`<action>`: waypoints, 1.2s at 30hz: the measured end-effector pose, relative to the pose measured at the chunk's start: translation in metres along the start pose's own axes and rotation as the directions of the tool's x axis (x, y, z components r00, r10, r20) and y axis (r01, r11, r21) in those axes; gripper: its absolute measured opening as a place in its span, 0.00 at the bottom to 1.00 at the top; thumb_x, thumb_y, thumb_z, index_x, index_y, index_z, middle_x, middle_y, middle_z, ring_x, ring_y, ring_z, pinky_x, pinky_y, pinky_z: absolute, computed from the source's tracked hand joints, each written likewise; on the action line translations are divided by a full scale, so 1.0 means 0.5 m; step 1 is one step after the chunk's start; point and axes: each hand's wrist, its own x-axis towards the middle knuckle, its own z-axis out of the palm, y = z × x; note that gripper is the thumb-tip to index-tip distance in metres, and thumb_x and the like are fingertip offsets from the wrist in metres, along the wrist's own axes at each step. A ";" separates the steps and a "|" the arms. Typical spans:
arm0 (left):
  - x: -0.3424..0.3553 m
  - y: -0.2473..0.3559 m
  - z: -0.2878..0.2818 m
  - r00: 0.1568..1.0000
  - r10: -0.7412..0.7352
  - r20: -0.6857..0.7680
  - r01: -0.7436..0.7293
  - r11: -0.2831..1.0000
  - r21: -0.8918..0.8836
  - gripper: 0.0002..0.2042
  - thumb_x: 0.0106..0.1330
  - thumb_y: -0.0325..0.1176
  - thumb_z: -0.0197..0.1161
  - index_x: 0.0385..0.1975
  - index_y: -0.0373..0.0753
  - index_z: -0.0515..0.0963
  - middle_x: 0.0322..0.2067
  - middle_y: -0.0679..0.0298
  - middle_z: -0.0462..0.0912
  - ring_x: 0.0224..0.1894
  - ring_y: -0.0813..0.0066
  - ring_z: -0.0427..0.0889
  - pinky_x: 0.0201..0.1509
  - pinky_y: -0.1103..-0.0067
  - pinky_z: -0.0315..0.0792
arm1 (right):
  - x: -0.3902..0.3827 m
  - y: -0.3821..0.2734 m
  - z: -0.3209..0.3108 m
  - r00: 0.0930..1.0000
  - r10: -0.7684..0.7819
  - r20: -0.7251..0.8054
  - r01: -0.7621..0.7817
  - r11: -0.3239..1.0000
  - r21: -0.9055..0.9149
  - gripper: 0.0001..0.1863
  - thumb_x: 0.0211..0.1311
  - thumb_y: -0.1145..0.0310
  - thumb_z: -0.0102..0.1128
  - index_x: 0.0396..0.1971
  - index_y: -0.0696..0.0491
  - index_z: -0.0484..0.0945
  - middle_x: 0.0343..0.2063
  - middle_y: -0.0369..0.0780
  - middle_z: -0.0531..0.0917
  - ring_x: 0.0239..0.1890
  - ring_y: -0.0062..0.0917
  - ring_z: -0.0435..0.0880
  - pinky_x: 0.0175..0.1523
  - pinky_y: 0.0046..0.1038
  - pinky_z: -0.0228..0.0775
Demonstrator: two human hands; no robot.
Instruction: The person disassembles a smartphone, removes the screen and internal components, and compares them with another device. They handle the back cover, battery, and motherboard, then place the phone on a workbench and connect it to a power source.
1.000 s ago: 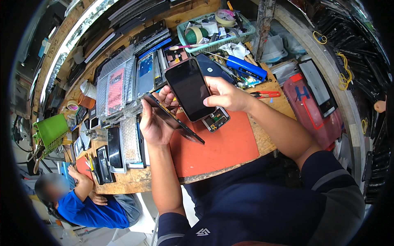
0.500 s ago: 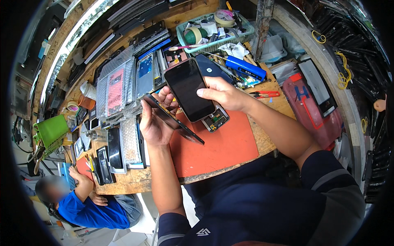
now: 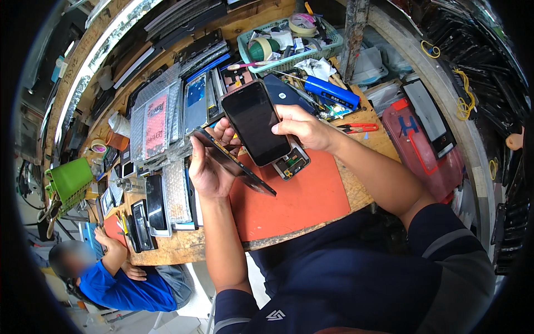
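In my right hand [image 3: 305,129] is a smartphone [image 3: 256,123] with a dark screen facing up, its thumb at the right edge of the glass. My left hand [image 3: 210,175] grips a thin dark phone-sized panel [image 3: 245,173], tilted nearly edge-on so its face is mostly hidden. The left fingertips come close to the smartphone's left side; whether they touch it I cannot tell. Below both, an opened phone [image 3: 292,166] with a green circuit board lies at the far edge of the orange mat [image 3: 295,206], partly covered by the smartphone.
A blue cylinder [image 3: 332,92] and red-handled pliers [image 3: 359,128] lie at the right. Behind stands a green basket [image 3: 300,59] of tape rolls and scraps. Bubble-wrapped panels [image 3: 158,114] are stacked left. A person in blue [image 3: 133,284] sits at the lower left.
My right thumb has slid slightly off the screen toward the phone's right edge. Both hands otherwise keep nearly the same place.
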 end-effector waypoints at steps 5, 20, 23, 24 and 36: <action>0.001 -0.001 -0.004 1.000 0.006 -0.002 -0.006 1.000 -0.015 0.23 0.84 0.51 0.45 0.57 0.40 0.79 0.64 0.52 0.78 0.62 0.63 0.80 0.65 0.65 0.75 | 0.002 0.006 0.002 0.998 -0.057 -0.011 0.058 0.997 0.060 0.18 0.69 0.74 0.51 0.55 0.65 0.77 0.47 0.41 0.87 0.47 0.19 0.85 0.54 0.26 0.79; -0.001 -0.012 0.007 1.000 0.000 -0.003 0.000 0.999 -0.039 0.22 0.83 0.50 0.47 0.55 0.38 0.78 0.63 0.51 0.78 0.62 0.63 0.81 0.65 0.66 0.75 | 0.001 0.025 0.006 0.991 -0.092 -0.100 0.094 0.995 0.019 0.17 0.74 0.68 0.55 0.55 0.63 0.79 0.44 0.38 0.87 0.44 0.17 0.85 0.48 0.24 0.80; 0.000 -0.012 0.006 1.000 -0.002 -0.002 0.002 0.999 -0.033 0.22 0.83 0.51 0.47 0.55 0.38 0.78 0.63 0.51 0.78 0.62 0.63 0.80 0.65 0.66 0.74 | 0.002 0.032 -0.001 0.991 -0.105 -0.087 0.099 0.993 -0.071 0.17 0.72 0.70 0.55 0.54 0.63 0.79 0.44 0.39 0.87 0.43 0.17 0.85 0.48 0.24 0.80; 0.000 -0.013 0.007 1.000 -0.004 -0.005 0.004 0.999 -0.032 0.22 0.83 0.51 0.47 0.55 0.38 0.78 0.63 0.51 0.78 0.62 0.64 0.80 0.65 0.66 0.74 | 0.001 0.032 0.000 0.991 -0.096 -0.095 0.092 0.994 -0.052 0.17 0.72 0.70 0.55 0.55 0.63 0.79 0.44 0.39 0.87 0.43 0.17 0.85 0.48 0.24 0.80; -0.003 -0.010 0.002 0.999 0.008 -0.049 -0.008 1.000 -0.002 0.22 0.83 0.51 0.47 0.57 0.40 0.78 0.63 0.52 0.78 0.62 0.63 0.80 0.64 0.65 0.75 | 0.005 0.023 0.008 0.995 -0.069 -0.078 0.074 0.995 0.061 0.19 0.71 0.70 0.53 0.56 0.65 0.78 0.45 0.41 0.87 0.45 0.19 0.85 0.52 0.25 0.79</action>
